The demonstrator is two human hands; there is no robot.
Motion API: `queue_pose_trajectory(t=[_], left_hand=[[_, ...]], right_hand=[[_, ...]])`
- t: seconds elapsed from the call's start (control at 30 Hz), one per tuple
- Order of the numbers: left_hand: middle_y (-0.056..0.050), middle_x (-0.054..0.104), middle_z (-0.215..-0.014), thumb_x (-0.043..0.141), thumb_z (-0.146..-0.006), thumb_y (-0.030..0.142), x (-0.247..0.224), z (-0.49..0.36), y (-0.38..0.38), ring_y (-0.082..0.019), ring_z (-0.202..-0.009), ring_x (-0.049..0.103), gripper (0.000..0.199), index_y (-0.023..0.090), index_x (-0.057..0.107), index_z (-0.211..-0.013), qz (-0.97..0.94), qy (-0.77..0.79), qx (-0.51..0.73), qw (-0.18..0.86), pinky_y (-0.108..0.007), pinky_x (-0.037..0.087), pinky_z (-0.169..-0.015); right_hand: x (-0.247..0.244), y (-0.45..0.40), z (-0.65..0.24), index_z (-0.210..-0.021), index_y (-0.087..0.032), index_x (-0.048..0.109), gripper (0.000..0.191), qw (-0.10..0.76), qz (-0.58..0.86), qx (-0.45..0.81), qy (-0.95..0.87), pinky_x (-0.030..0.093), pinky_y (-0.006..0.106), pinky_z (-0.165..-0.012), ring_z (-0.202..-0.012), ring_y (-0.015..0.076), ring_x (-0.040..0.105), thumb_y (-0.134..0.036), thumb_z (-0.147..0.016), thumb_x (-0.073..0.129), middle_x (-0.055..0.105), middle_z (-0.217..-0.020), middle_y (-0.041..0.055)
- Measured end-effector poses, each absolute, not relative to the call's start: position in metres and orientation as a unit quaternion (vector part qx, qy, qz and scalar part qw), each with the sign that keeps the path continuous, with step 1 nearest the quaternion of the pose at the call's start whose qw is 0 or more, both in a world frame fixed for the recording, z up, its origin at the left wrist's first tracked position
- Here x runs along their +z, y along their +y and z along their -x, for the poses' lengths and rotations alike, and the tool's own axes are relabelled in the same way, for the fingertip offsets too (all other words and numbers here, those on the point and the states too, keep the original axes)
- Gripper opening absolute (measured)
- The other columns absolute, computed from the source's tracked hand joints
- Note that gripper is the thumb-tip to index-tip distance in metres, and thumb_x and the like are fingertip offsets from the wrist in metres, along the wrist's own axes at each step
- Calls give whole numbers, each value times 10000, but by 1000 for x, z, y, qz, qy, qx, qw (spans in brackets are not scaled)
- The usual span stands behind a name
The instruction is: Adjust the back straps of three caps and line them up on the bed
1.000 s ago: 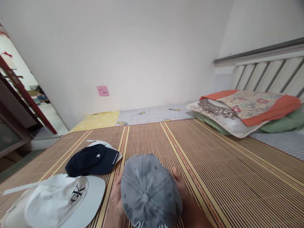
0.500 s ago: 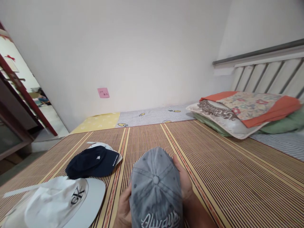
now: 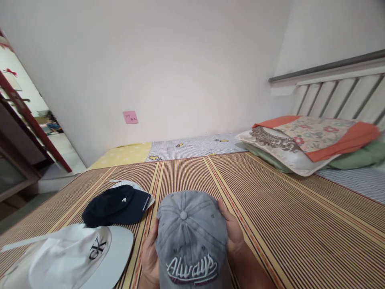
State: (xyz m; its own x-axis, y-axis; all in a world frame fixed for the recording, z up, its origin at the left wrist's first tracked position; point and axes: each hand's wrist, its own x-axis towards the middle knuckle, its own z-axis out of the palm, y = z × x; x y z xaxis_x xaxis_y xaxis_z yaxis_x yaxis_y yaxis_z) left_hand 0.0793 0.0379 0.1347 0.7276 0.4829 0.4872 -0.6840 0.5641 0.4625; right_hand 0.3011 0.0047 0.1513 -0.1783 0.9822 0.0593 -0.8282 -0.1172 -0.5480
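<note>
A grey cap (image 3: 192,233) with white "Always" lettering is held upright at the bottom centre, its crown facing up and its lettering towards me. My left hand (image 3: 150,253) grips the cap's left side, and my right hand (image 3: 234,233) grips its right side. The fingers are partly hidden by the cap. To the left on the striped mat lies a white cap (image 3: 69,255) with black "CK" letters. Behind it a navy cap (image 3: 116,205) rests on top of another pale cap (image 3: 132,184), of which only edges show.
The striped mat (image 3: 285,224) covers the bed. Pillows with an orange and floral cover (image 3: 319,130) lie at the back right by the headboard (image 3: 339,94). A pink note (image 3: 130,117) is on the wall. Through the doorway at left, a person (image 3: 53,122) is visible.
The grey cap has widened and tilted between my hands, so its full "Always" lettering now shows. My left hand has moved slightly left and up. The other caps lie as before.
</note>
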Motion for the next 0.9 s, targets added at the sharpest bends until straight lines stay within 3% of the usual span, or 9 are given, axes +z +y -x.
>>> queue_pose_trajectory(t=[0.2, 0.3, 0.47, 0.6, 0.7, 0.9], left_hand=[[-57, 668, -1457, 31, -1093, 347, 131, -81, 41, -198, -1486, 481, 711, 182, 608, -1475, -324, -188, 339, 863, -342, 145, -1307], [-47, 646, -1474, -4, -1090, 322, 126, -81, 42, -189, -1469, 500, 744, 166, 624, -1455, -309, -179, 363, 861, -316, 139, -1304], [-52, 635, -1492, 65, -1100, 459, 133, -90, 33, -225, -1511, 444, 723, 177, 634, -1445, -287, -137, 334, 887, -366, 116, -1316], [-73, 631, -1509, 212, -1083, 562, 145, -95, 27, -269, -1550, 378, 655, 228, 653, -1433, -300, -145, 298, 894, -434, 113, -1318], [-77, 654, -1490, 243, -1092, 517, 150, -94, 28, -260, -1543, 396, 604, 244, 679, -1407, -319, -164, 292, 887, -427, 117, -1317], [-75, 701, -1425, 91, -1113, 286, 148, -93, 35, -211, -1510, 449, 664, 163, 668, -1417, -316, -209, 320, 868, -371, 73, -1320]], right_hand=[[144, 7, -297, -1166, -188, 776, 637, 622, 147, 722, -265, 440, 567, -1151, -1325, 380, 636, -657, -739, 830, 796, -1224, 153], [131, 9, -296, -1140, -181, 781, 611, 608, 146, 727, -283, 439, 572, -1149, -1298, 384, 654, -594, -703, 889, 811, -1174, 157], [118, 12, -298, -941, -165, 811, 376, 613, 194, 722, -256, 471, 545, -1130, -1231, 356, 701, -479, -754, 900, 842, -1016, 132], [121, 15, -300, -969, -176, 811, 370, 628, 183, 725, -216, 470, 549, -1138, -1240, 336, 699, -495, -792, 870, 846, -1018, 110], [125, 15, -303, -1010, -174, 805, 408, 623, 172, 733, -213, 460, 556, -1150, -1280, 332, 676, -520, -800, 856, 839, -1067, 113], [133, 11, -311, -1118, -187, 785, 476, 604, 160, 745, -233, 457, 536, -1162, -1328, 328, 643, -525, -790, 855, 808, -1199, 113]])
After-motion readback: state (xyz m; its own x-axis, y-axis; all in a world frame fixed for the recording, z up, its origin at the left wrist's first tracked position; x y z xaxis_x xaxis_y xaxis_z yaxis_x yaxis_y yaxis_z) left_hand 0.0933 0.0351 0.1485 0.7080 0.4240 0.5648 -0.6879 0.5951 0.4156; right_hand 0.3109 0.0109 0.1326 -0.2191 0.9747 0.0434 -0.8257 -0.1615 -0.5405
